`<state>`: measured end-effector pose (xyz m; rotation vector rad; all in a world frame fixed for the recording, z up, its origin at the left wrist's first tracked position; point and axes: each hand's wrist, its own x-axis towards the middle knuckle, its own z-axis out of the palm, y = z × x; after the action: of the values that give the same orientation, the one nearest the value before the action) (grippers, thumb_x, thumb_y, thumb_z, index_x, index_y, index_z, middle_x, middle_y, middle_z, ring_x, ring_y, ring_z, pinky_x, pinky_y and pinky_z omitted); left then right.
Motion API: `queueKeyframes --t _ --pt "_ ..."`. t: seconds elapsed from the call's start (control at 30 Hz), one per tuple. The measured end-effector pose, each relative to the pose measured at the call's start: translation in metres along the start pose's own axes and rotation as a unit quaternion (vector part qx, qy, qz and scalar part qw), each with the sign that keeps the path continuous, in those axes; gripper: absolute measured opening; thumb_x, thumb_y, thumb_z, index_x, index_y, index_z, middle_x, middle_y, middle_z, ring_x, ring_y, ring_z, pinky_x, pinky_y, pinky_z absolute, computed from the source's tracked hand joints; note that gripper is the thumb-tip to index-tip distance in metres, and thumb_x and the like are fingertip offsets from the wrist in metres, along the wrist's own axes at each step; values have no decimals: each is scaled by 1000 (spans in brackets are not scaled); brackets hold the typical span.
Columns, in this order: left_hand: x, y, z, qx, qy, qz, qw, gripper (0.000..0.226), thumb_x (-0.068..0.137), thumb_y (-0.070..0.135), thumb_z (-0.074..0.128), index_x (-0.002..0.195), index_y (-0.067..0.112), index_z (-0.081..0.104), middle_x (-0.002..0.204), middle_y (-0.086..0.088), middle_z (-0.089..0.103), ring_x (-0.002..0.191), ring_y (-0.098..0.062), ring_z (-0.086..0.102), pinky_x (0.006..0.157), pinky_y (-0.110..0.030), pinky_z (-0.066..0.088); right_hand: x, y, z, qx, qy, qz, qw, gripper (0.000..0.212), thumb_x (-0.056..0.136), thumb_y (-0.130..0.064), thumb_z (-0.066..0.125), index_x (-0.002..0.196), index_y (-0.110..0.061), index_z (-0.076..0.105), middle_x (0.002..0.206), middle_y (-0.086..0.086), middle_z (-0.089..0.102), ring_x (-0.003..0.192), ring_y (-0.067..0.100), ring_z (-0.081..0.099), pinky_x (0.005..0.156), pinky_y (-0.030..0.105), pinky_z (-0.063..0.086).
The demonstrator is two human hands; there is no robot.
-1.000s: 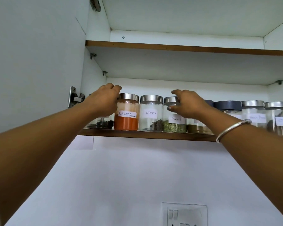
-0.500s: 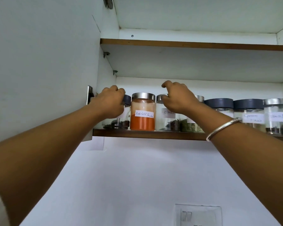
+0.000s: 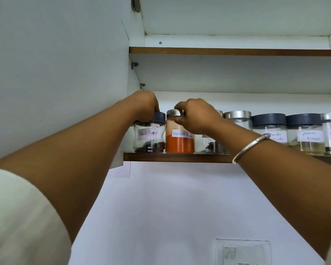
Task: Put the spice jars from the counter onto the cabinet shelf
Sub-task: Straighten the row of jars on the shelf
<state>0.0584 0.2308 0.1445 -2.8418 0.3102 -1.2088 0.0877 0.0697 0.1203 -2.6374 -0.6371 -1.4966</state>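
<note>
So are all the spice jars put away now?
Nearly, maybe. Done: a row of jars stands on the shelf, such as the garam masala jar. In hand: the left hand grips the lid of the black pepper jar, and the right hand grips the lid of the red chilli powder jar; both stand on the shelf. Left: letting go. The counter is out of view, so more jars may wait there.

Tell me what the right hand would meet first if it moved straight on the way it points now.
The right hand grips the Red Chilli Powder jar by its lid. Pushing on leftward, it would likely meet the Black Pepper jar, held by the left hand; depth is unclear.
</note>
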Motion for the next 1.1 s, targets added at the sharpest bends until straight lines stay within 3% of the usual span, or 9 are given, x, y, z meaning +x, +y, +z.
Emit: queueKeyframes --t 0.17,0.23,0.37,0.47,0.53,0.6,0.7,0.83,1.1 --pt "9 3 -6 36 -13 0 999 32 81 10 67 113 14 68 112 -7 66 100 -24 58 79 -29 47 19 -13 -10 -47 -26 18 998 30 88 -33 61 111 -15 67 113 8 60 92 24 56 69 30 41" --pt "14 2 -4 34 -13 -2 999 32 80 11 70 111 13 69 112 -7 66 102 -25 59 81 -29 48 26 -18 -8 -90 -46 17 995 26 88 -29 61 109 -13 67 103 8 66 89 25 58 66 31 43" --pt "21 -8 5 10 -8 -24 1000 32 80 11 70 112 9 67 114 -6 66 106 -24 59 84 -28 46 36 -21 2 -116 -72 14 991 26 89 -23 57 111 -9 65 105 10 66 91 27 59 68 31 44" --pt "37 -10 22 30 -18 -40 999 29 78 11 71 107 7 67 109 -10 66 100 -25 60 81 -29 47 47 -20 17 -143 -81 19 986 13 90 -21 56 85 -10 57 75 5 54 76 23 50 54 28 36" --pt "51 -11 36 40 -24 -52 998 27 78 6 69 104 5 66 100 -10 64 90 -25 59 75 -29 48 56 -20 31 -156 -86 32 983 25 90 -19 56 69 -10 45 65 4 42 71 22 47 47 27 30" --pt "62 -14 52 53 -16 -58 997 21 81 3 64 102 3 63 88 -9 56 79 -23 53 69 -27 44 66 -19 46 -158 -93 31 983 29 89 -17 57 66 -10 41 64 5 39 72 23 47 51 28 33" --pt "77 -18 73 73 4 -63 995 6 83 2 58 85 7 54 69 -7 41 72 -22 46 66 -29 43 79 -16 67 -156 -102 30 982 22 89 -21 58 76 -10 45 67 5 42 74 21 46 59 29 36" --pt "94 -23 96 71 4 -66 995 15 84 1 57 82 10 45 74 -8 39 78 -25 47 70 -31 44 96 -12 86 -160 -112 30 980 36 89 -22 59 62 -9 39 63 4 42 54 15 39 45 26 28" --pt "120 -29 123 121 -62 -73 988 17 88 5 53 74 8 43 68 -7 37 65 -19 43 71 -28 42 121 -5 112 -143 -156 58 976 36 90 -18 57 59 -9 42 62 4 43 52 15 40 44 26 28"
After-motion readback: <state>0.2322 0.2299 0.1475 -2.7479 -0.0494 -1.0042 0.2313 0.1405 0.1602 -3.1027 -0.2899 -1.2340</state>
